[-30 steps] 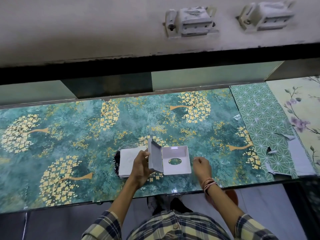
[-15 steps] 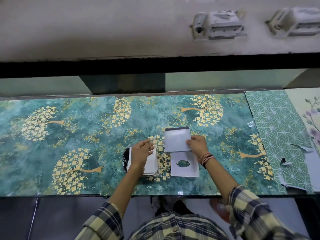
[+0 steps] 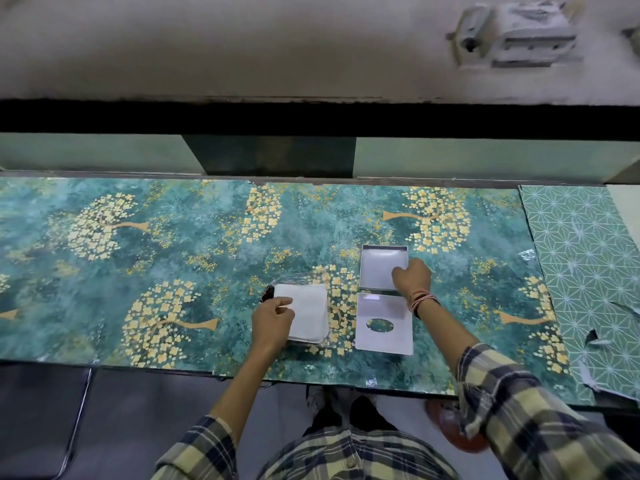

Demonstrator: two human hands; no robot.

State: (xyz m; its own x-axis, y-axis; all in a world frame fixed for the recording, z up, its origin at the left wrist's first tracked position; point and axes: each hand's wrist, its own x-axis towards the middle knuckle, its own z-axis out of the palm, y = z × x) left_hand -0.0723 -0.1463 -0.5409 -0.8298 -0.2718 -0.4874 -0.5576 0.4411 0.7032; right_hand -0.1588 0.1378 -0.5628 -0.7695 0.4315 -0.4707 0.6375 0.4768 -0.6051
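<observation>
1. Nearest are two plaid flannel sleeves point(image 3: 512, 410) in cream, yellow and navy, one on each side.
2. The left hand point(image 3: 273, 323) sits at the left edge of the white pack point(image 3: 308, 315). Its thumb and forefinger are drawn together and pinch that edge.
3. The pack is a flat, soft-cornered square stack of white sheets in clear crinkled film. It lies on the table just left of the lid. A dark patch shows at its far-left end, and any print there is too small to read.
4. The lid point(image 3: 384, 336) is a smooth, matte white card square with an oval hole cut through it. It lies flat, edge to edge with the tray beyond it.
5. The right hand point(image 3: 412, 278), with pink thread bands point(image 3: 420, 299) on its wrist, has its fingers curled over the tray's near-right corner. The two hands are well apart.
6. The tray point(image 3: 379, 268) is a shallow, square white box, open side up.
7. The table covering point(image 3: 173, 258) is glossy teal film printed with gold blossom trees. A green geometric sheet point(image 3: 581, 258) lies beside it on the right.
8. Farthest off, a dusty grey fitting point(image 3: 519, 34) is mounted on the rough wall.
</observation>
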